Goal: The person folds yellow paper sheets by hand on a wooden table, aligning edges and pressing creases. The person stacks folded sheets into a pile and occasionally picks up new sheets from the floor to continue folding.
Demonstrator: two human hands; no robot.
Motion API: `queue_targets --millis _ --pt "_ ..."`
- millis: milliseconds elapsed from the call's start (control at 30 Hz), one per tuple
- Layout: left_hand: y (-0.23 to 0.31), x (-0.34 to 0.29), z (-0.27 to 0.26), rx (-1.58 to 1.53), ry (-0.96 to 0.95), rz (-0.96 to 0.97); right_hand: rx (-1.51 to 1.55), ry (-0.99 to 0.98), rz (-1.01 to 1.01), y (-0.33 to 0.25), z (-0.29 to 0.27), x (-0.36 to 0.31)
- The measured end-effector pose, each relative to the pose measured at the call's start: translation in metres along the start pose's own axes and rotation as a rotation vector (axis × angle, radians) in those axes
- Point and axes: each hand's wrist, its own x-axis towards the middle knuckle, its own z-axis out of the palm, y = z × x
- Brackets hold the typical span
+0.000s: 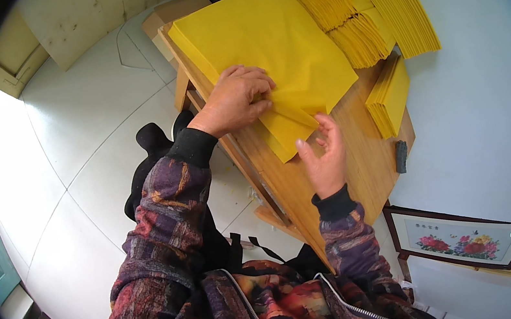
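A thick stack of large yellow sheets [243,24] lies on the wooden table. They are thin and look like paper. At the stack's near edge, the top yellow sheet [291,112] is lifted and partly folded over. My left hand [239,98] is closed on this fold, its fingers curled with the thumb beneath them. Close to the sheet's near right corner, my right hand [323,155] has its thumb and fingers apart. Its fingertips are at the corner; whether they press on it is hard to see.
Bundles of folded yellow sheets [353,41] and a pleated yellow pile [394,6] stand at the table's far right. A smaller folded stack [389,98] lies nearer, by a dark grey block [401,156]. The wooden table [357,138] meets the wall. A framed flower picture [459,238] is at lower right.
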Motion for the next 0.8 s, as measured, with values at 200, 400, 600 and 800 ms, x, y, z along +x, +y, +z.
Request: queue_targets --millis 200,400,600,800 --pt "0.001 0.001 0.003 0.009 0.013 -0.044 -0.359 -0.047 -0.32 0.006 0.006 -0.021" --pt "0.002 0.0 0.0 -0.005 0.012 -0.024 -0.339 -0.084 -0.309 0.008 0.006 -0.014" --pt "0.002 -0.001 -0.005 -0.031 -0.055 -0.025 0.045 -0.111 -0.044 0.007 0.003 -0.002" --pt "0.002 -0.002 -0.008 -0.049 -0.085 0.001 0.236 -0.152 0.168 0.011 0.0 0.004"
